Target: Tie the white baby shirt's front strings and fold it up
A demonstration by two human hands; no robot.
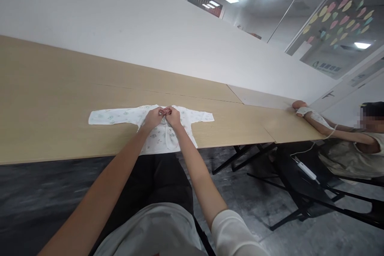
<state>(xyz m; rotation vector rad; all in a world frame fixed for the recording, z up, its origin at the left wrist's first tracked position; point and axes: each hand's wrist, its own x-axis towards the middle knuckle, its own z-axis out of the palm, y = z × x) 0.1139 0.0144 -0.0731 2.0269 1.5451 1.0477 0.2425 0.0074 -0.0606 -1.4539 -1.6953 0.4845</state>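
Note:
A small white baby shirt [159,140] with a faint print lies spread on the wooden table [60,100], sleeves out to both sides. Its lower hem reaches the table's front edge. My left hand [154,118] and my right hand [173,117] meet at the upper middle of the shirt, near its neckline. Both pinch the front of the cloth with bent fingers, fingertips almost touching. The exact bit of cloth between the fingertips is too small to make out.
A white wall [135,28] with glass above runs behind the table. At the far right, a person [360,140] reaches toward a doll [309,112] in printed clothes. A black folding chair [306,184] carries a white power strip [306,170] with a cable.

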